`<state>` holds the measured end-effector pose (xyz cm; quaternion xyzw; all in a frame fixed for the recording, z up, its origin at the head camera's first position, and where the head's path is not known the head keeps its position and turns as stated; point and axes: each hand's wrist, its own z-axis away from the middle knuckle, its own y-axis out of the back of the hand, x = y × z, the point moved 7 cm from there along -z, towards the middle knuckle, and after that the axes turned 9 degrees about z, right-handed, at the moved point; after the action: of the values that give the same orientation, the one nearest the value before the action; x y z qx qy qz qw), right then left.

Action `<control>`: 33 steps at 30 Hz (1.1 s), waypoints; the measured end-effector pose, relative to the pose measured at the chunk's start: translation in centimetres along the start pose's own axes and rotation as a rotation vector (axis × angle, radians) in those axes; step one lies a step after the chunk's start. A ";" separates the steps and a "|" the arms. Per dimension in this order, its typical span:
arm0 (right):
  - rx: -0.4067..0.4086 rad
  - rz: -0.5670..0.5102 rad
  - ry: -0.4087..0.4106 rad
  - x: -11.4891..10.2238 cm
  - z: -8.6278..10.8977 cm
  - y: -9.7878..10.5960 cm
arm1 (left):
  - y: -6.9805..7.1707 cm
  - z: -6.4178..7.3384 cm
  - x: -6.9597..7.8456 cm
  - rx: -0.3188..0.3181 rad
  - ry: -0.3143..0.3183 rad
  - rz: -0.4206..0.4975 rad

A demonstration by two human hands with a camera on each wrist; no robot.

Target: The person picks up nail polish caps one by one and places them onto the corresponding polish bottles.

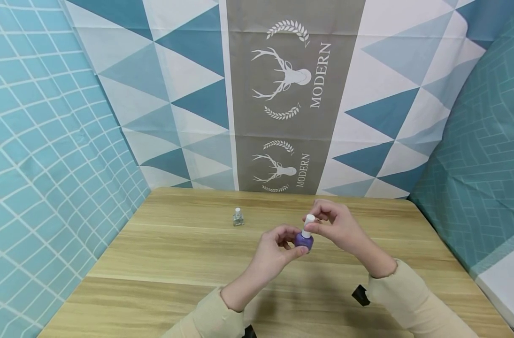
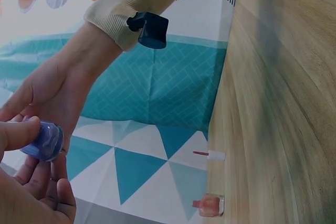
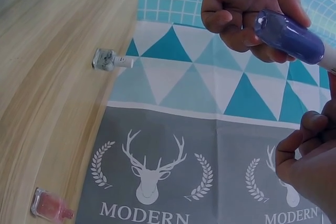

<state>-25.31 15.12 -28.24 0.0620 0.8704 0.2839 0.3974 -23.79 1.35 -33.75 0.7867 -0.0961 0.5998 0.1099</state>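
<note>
My left hand (image 1: 278, 246) holds a small purple nail polish bottle (image 1: 304, 240) between thumb and fingers, above the wooden table. At its top, my right hand (image 1: 334, 225) pinches the white cap (image 1: 309, 225) with thumb and fingers. The cap sits right at the bottle's neck, and the pair leans slightly. In the right wrist view the purple bottle (image 3: 290, 36) shows its glass base, with the left hand's fingers around it and the right hand (image 3: 315, 161) lower down. The left wrist view shows the bottle's rounded end (image 2: 48, 142) close up.
A clear nail polish bottle (image 1: 238, 218) with a white cap stands on the table (image 1: 164, 253), left of my hands. An uncapped pink bottle (image 2: 211, 205) and a white cap with a red brush (image 2: 216, 155) stand there too. Patterned cloth (image 1: 296, 126) hangs behind.
</note>
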 end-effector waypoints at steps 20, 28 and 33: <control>-0.119 -0.002 0.039 -0.3 0.1 -0.5 | -0.1 -0.2 -0.2 -0.016 0.011 0.000; -0.194 -0.120 0.143 -0.9 0.1 -0.6 | -0.1 -0.1 -0.1 -0.025 -0.001 -0.031; -0.169 -0.105 0.110 -0.7 0.1 -0.4 | -0.1 -0.1 -0.2 -0.018 0.004 -0.038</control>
<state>-24.69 14.58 -28.01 -0.0329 0.8659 0.3380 0.3672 -23.96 1.45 -33.89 0.7862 -0.0859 0.5983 0.1285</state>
